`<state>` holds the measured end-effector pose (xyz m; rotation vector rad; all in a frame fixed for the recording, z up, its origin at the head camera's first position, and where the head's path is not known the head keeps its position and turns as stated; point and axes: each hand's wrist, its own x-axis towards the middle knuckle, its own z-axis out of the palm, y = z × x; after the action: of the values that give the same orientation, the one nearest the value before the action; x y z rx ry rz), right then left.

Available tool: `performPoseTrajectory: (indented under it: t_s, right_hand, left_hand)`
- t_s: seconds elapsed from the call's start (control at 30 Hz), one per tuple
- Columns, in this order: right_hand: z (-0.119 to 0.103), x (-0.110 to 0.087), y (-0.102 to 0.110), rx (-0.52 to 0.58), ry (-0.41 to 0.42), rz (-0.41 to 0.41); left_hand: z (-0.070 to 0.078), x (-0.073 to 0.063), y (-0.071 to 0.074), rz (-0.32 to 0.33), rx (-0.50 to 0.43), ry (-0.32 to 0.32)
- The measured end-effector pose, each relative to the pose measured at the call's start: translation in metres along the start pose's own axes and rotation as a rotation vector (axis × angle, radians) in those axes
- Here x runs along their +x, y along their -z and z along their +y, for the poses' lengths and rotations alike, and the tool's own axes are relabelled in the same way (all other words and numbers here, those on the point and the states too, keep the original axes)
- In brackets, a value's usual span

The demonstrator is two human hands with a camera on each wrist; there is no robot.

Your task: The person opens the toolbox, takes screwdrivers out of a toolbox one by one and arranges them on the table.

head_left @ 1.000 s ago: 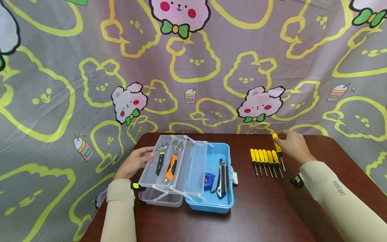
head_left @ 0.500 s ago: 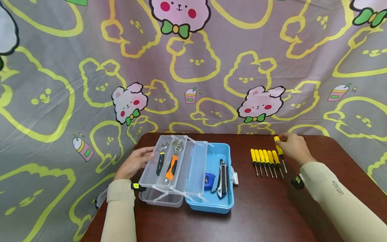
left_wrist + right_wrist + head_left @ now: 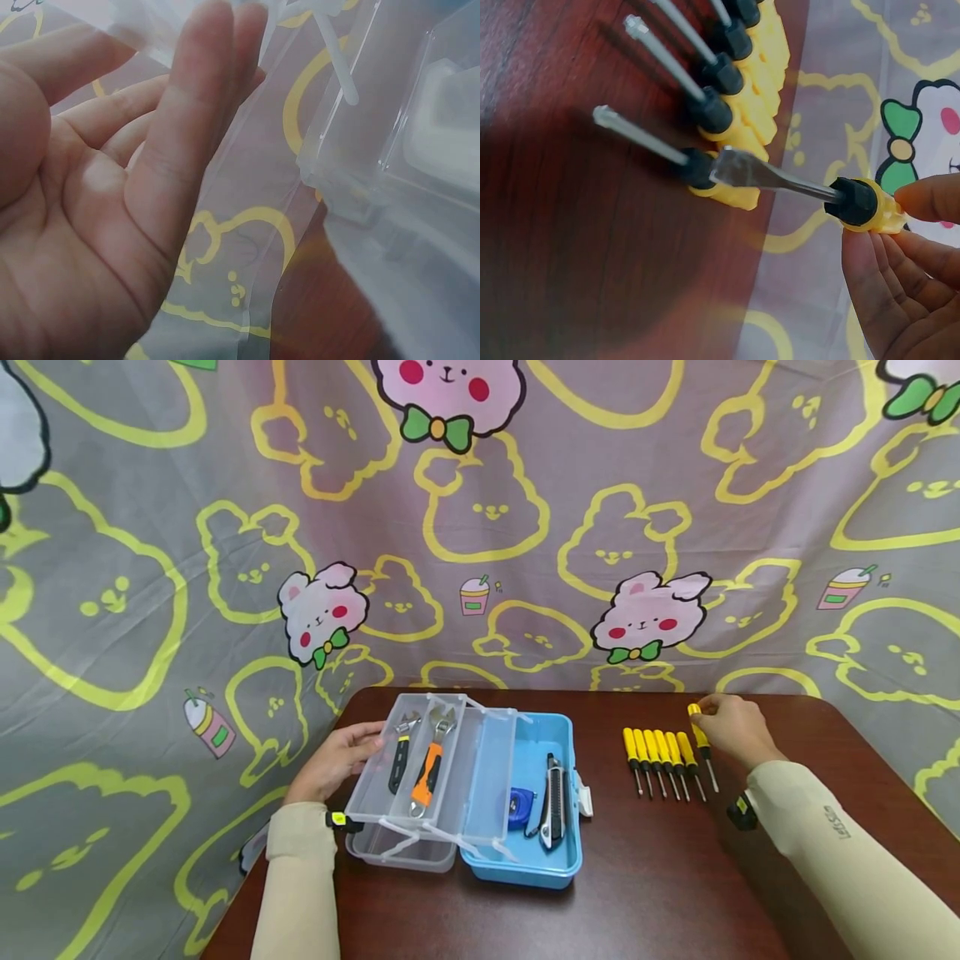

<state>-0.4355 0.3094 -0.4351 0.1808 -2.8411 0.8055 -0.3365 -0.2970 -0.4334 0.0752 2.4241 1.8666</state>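
Observation:
Fingers of my right hand (image 3: 735, 727) pinch the yellow handle of a flathead screwdriver (image 3: 701, 735); its flat blade tip shows in the right wrist view, pointing away from the hand. Just left of it lies a row of yellow-handled screwdrivers (image 3: 660, 752), shafts toward me. My left hand (image 3: 341, 760) holds the left edge of the clear upper tray (image 3: 457, 785) of an open blue toolbox (image 3: 551, 868), thumb on the edge and fingers behind it. In that tray lie a black-handled adjustable wrench (image 3: 401, 760) and an orange-handled adjustable wrench (image 3: 427, 772).
Inside the blue base are a utility knife (image 3: 553, 802) and a blue tape measure (image 3: 519, 808). A white latch (image 3: 585, 797) sticks out on the box's right side. Patterned cloth (image 3: 525, 527) hangs behind the dark wooden table (image 3: 637, 877).
My right hand has moved slightly right and toward me with the screwdriver, leaving a wider gap to the row. The left hand stays at the tray.

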Motion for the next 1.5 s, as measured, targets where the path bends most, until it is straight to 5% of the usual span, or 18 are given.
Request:
performPoseTrajectory:
  t_s: [1.5]
  right_hand:
    - [0.033,0.007,-0.019,0.000,-0.069,-0.147]
  left_hand:
    - [0.003,-0.001,0.000,0.011,0.003,0.014]
